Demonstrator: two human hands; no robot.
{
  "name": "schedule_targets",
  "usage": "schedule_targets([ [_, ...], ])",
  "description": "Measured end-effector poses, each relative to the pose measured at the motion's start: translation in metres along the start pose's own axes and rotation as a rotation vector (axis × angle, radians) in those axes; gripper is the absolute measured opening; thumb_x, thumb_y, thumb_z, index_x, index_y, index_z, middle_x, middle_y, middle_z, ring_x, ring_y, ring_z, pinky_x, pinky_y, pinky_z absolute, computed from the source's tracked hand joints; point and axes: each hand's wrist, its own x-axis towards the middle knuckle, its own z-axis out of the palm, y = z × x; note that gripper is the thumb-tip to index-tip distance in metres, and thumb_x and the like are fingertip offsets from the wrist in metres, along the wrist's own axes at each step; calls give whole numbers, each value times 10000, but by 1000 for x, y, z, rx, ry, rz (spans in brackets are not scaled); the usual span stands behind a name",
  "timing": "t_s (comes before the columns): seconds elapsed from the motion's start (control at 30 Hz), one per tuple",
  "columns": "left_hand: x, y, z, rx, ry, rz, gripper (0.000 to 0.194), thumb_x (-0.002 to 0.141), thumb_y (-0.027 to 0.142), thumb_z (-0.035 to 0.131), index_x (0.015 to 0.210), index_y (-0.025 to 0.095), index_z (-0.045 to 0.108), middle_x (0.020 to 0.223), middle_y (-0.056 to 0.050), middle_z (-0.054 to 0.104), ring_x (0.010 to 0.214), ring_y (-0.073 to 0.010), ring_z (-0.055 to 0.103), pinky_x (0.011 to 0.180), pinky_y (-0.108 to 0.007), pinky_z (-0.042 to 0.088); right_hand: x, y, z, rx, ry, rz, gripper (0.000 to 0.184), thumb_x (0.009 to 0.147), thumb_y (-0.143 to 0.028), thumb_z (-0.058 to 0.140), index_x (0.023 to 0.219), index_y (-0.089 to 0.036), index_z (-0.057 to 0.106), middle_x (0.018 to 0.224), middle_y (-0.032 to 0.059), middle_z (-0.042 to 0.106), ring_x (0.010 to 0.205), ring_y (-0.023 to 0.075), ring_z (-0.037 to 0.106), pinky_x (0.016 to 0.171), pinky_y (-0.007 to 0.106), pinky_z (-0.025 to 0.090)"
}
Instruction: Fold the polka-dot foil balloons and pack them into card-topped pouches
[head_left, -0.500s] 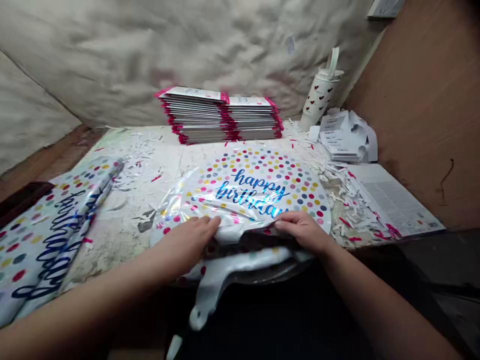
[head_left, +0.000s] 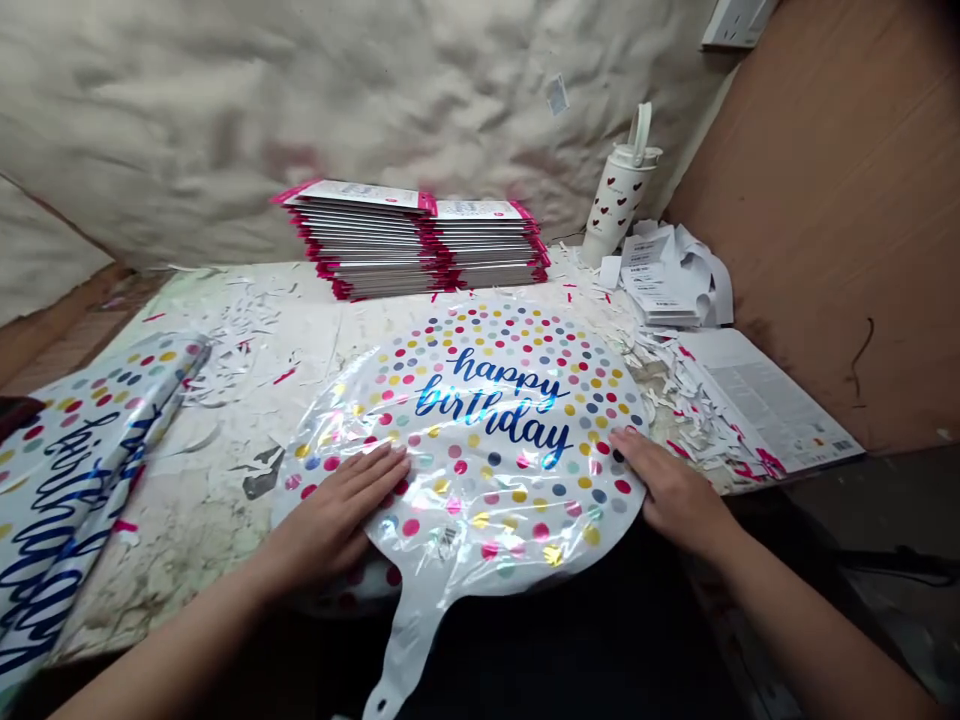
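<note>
Head view, left to right. I log a folded foil balloon (head_left: 75,490) lying at the left of the table (head_left: 217,540). The left hand (head_left: 337,525) is open and palm down, fingers together, pressing on the lower left of a round balloon (head_left: 517,440) but gripping nothing. That balloon lies flat between both hands, its neck (head_left: 405,640) pointing toward the wearer and slightly left, out over the table edge. I read its long axis as running from neck to far rim, with the left hand nearer the neck. The right hand (head_left: 675,490) is equally open, resting on the right rim. Beyond sit a stack of packaged balloons (head_left: 412,245), a white bottle (head_left: 615,200) and a printed sheet (head_left: 765,400).
</note>
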Motion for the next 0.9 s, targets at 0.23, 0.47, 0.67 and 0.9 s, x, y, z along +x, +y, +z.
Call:
schedule_targets([
  [0.23,31,-33,-32,-436,-67,-313,370,814,308,405,1113,277,621,1160,-13,616,1081,-245,558,919,-357,442,51,50,-25,310,-175,129,331,808,-244,405,1056,-227,624,1144,39,624,1063,214,566,932,380,422],
  [0.47,101,-44,-48,-56,189,-810,444,811,443,402,1083,143,586,943,-134,657,896,-316,602,765,-432,467,133,66,-26,320,-141,531,431,748,-573,450,599,-182,554,499,-18,540,486,140,500,462,242,375],
  [0.67,97,9,-9,257,188,-289,514,884,396,321,1287,107,454,1362,-158,404,1277,-322,315,1034,-484,247,152,74,-21,235,-85,638,442,674,-632,513,632,-197,582,549,-19,558,532,135,498,481,236,346],
  [0.9,84,11,5,196,-3,-483,664,812,651,312,1388,328,251,1457,-141,227,1304,-442,161,949,-610,235,160,10,-25,-158,113,565,603,790,-598,401,1118,-111,539,993,198,619,967,328,548,801,464,404],
])
